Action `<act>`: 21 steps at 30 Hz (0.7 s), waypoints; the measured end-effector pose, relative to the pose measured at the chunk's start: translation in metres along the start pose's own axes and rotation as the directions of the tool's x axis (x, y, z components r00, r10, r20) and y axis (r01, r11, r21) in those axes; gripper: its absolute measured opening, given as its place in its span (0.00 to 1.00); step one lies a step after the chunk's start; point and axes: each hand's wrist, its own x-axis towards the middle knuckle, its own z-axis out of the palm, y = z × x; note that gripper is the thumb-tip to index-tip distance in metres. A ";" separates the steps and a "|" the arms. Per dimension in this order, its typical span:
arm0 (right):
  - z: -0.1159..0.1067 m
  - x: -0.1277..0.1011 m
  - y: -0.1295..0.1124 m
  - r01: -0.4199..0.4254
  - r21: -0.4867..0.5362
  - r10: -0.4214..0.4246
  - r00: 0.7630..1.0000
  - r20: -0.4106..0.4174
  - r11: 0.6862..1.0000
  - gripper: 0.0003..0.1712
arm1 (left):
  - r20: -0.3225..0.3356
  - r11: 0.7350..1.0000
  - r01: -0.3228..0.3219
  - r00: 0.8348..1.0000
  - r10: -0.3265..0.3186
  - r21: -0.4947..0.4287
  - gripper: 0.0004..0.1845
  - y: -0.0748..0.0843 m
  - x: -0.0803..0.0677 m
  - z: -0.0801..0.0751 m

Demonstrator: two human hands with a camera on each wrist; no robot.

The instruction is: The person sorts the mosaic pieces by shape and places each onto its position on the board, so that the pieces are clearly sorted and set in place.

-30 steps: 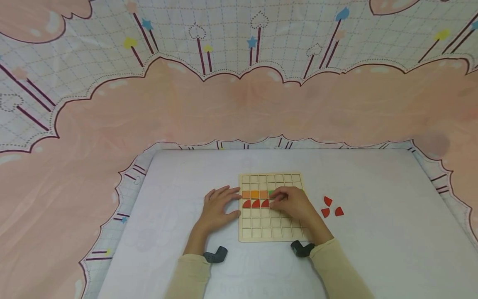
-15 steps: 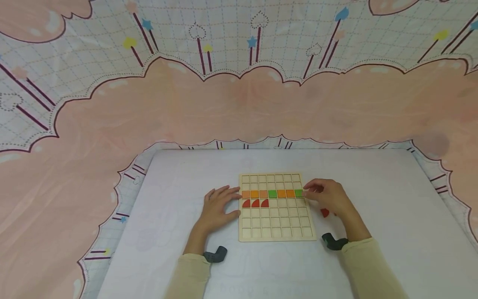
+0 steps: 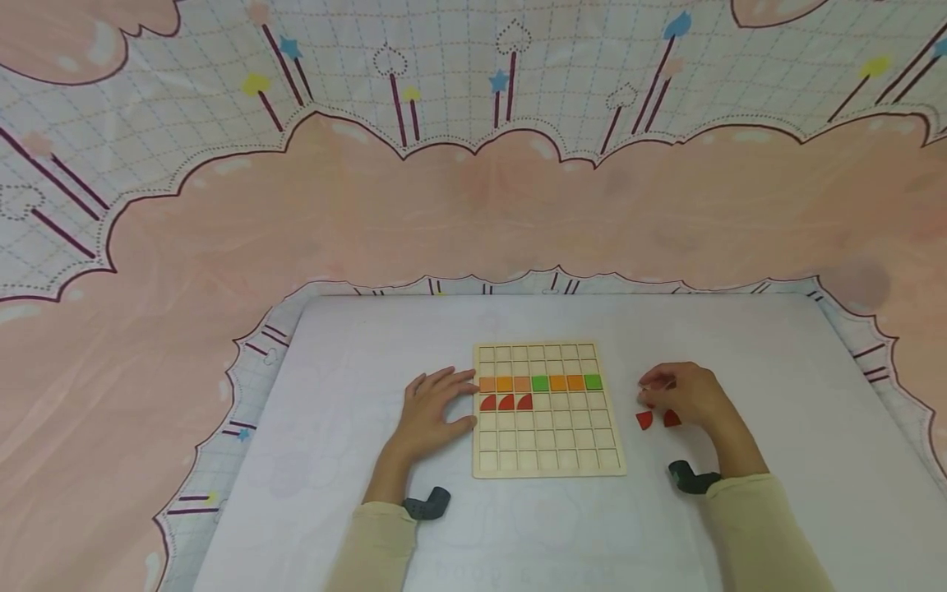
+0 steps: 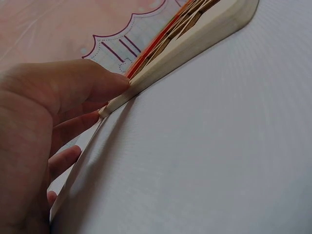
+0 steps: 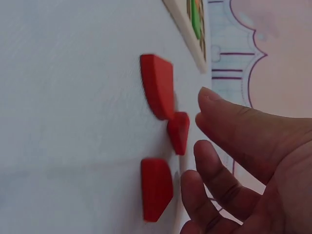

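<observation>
A square wooden grid board (image 3: 547, 441) lies on the white table. Its third row holds orange and green squares (image 3: 540, 383); below, red quarter-circle pieces (image 3: 506, 403) fill three cells at the left. My left hand (image 3: 431, 415) rests at the board's left edge, thumb and fingertips touching the rim in the left wrist view. To the board's right, my right hand (image 3: 684, 396) hovers over loose red quarter-circle pieces (image 3: 644, 421). In the right wrist view its thumb and fingers are apart, holding nothing, close to the farther red piece (image 5: 179, 132). The head view mostly hides that piece behind the fingers.
The white table (image 3: 355, 345) stretches out on both sides of the board. A peach-coloured printed cloth (image 3: 473, 214) hangs behind it. Dark wrist devices (image 3: 427, 504) sit at both cuffs.
My right hand has moved from the board's middle rightward past its edge to the loose red pieces, uncovering the coloured row. My left hand has stayed at the board's edge.
</observation>
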 end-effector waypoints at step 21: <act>0.004 0.000 0.011 0.002 0.058 -0.003 1.000 0.012 0.998 0.17 | 0.009 1.000 -0.004 1.000 0.004 0.003 0.24 -0.005 0.001 0.002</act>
